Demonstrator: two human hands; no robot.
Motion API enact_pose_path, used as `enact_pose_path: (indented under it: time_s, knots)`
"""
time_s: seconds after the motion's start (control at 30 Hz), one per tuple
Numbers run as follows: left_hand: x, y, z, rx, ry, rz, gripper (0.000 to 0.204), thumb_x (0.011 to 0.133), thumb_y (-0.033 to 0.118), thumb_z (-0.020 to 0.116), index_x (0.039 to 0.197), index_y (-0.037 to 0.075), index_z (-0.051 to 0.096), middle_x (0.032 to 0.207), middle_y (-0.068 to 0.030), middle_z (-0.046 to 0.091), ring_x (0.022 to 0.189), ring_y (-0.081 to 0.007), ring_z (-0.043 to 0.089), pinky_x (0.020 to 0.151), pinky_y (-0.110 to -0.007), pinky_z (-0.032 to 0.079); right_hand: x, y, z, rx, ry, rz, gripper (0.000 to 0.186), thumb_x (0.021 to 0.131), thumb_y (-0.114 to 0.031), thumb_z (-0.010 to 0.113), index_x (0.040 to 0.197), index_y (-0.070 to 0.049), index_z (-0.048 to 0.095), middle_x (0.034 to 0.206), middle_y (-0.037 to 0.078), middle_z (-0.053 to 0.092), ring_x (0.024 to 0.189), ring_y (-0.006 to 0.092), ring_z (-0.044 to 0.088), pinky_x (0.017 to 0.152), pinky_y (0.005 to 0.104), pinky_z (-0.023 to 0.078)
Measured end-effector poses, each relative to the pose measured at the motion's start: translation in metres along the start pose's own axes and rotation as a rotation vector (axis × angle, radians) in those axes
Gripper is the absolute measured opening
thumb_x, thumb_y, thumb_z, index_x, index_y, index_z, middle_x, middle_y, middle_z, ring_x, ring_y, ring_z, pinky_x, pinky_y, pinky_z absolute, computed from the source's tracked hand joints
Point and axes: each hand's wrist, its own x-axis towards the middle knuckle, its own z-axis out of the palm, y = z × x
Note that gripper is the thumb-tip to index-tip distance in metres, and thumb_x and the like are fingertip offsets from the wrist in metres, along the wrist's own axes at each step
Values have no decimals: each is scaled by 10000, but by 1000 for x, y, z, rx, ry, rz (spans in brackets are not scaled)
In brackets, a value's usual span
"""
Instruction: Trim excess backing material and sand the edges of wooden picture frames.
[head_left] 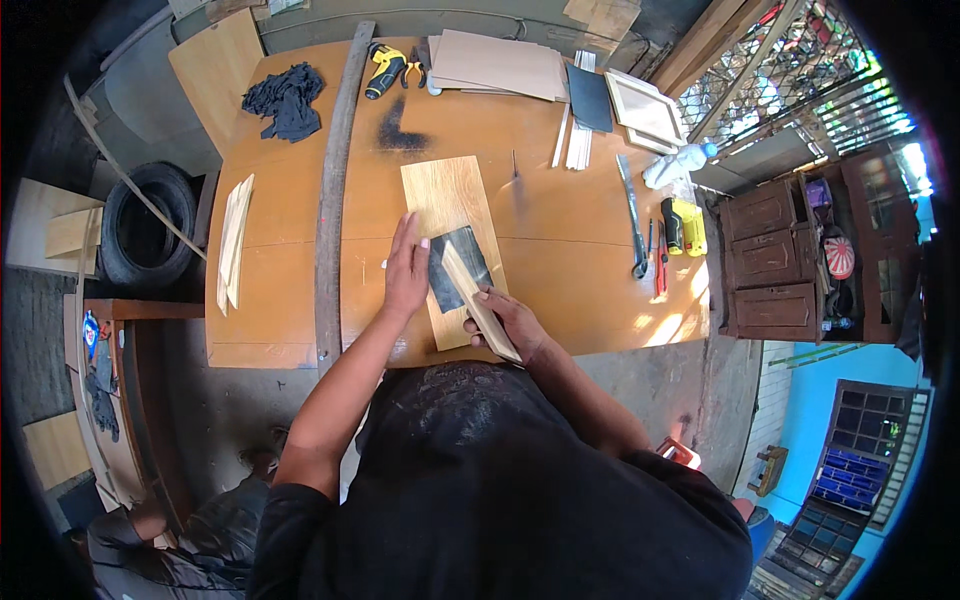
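My left hand (405, 262) rests with extended fingers on the left edge of a pale wooden board (440, 185), beside a dark, thin rectangular sheet (442, 290) lying on that board. My right hand (507, 322) grips a light wooden strip (470, 285) with an angled end, held diagonally over the dark sheet. The board lies lengthwise near the front of the orange worktable (580, 250). A long grey metal bar (334, 200) crosses the table to my left.
Around the table are dark cloths (285, 100), a drill (383, 70), pliers (413, 72), panels (495, 65), a bottle (680, 165), a yellow tool (690, 228), more strips (235, 240), a tyre (145, 225) and cabinet (770, 255). Another person's dark-clad legs (210, 535) are at lower left.
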Motion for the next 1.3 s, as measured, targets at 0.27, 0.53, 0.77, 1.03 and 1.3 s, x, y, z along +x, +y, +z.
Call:
enact_pose_path:
  time_s: [0.27, 0.53, 0.77, 1.03, 1.3]
  knots:
    - [-24, 44, 8, -973, -314, -545, 505, 1030, 344, 449, 1459, 83, 388, 1192, -114, 639, 1050, -224, 645, 937, -370, 510, -3, -1, -2, -12, -30, 56, 336, 971, -279, 518, 1240, -87, 461, 912, 40, 573, 704, 141, 576, 562, 254, 496]
    - [-20, 5, -4, 50, -111, -89, 473, 948, 315, 573, 1350, 72, 514, 1303, -147, 577, 1187, -350, 568, 1002, -471, 442, -1, -5, -8, 29, 58, 79, 341, 997, -367, 479, 1186, -86, 525, 943, 65, 610, 725, 192, 582, 601, 311, 503]
    - [-50, -14, 8, 617, -425, 192, 648, 932, 426, 526, 1482, 126, 360, 1600, -73, 189, 1489, -322, 72, 1166, -600, 24, 12, 3, -35, -44, 215, -106, 323, 992, -291, 527, 1217, -62, 563, 954, 49, 628, 769, 181, 586, 691, 331, 505]
    - [-50, -11, 10, 649, -437, 164, 660, 923, 456, 512, 1479, 133, 363, 1603, -60, 178, 1493, -312, 50, 1158, -622, 3, 19, -9, -23, -1393, 555, -226, 528, 905, -192, 637, 1396, -77, 479, 1045, 183, 658, 912, 274, 652, 792, 349, 515]
    - [-49, -10, 12, 726, -435, 234, 686, 925, 465, 505, 1500, 147, 309, 1605, -40, 188, 1489, -314, 83, 1161, -615, 23, 38, 16, -48, -1754, 514, -629, 615, 896, -207, 591, 1472, -222, 376, 968, 220, 620, 837, 407, 630, 709, 498, 525]
